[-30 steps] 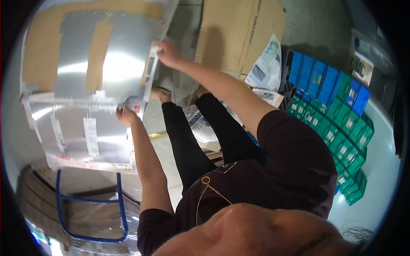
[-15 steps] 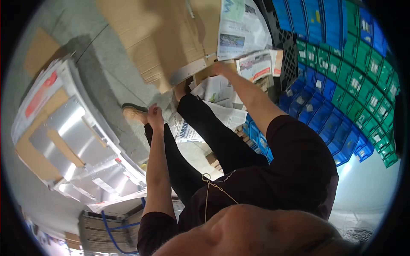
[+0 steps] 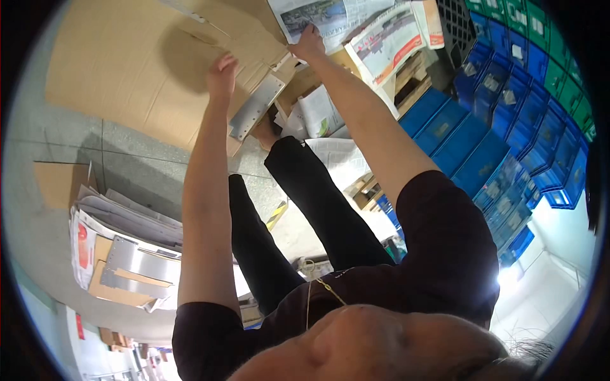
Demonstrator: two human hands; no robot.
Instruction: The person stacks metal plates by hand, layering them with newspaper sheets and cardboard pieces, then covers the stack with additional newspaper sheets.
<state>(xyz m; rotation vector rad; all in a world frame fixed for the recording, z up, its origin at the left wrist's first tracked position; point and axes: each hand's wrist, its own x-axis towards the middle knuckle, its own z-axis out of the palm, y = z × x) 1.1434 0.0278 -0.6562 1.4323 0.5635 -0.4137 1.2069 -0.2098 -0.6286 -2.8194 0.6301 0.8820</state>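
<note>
My left hand (image 3: 222,72) hovers over a large flat sheet of cardboard (image 3: 121,63), its fingers loosely curled with nothing seen in them. My right hand (image 3: 309,46) is at the lower edge of a printed newspaper sheet (image 3: 318,19), by the cardboard's right edge; whether it grips the paper is unclear. Between my hands and my legs, a grey metal strip with small holes (image 3: 257,106) lies along the cardboard's lower right edge. A folded newspaper with a red stripe (image 3: 387,44) lies right of my right hand, and crumpled newspaper (image 3: 319,112) sits below it.
Blue bins (image 3: 460,143) and green bins (image 3: 556,79) are stacked on the right. At the lower left stands a stack of paper and cardboard with a shiny metal sheet (image 3: 136,267) on it. A wooden pallet (image 3: 412,86) shows beside the blue bins. Yellow-black tape (image 3: 276,214) marks the floor.
The view has swung from the metal-topped stack to the cardboard and bins. Both hands have left the stack; my left hand is now above the cardboard and my right hand at the newspaper.
</note>
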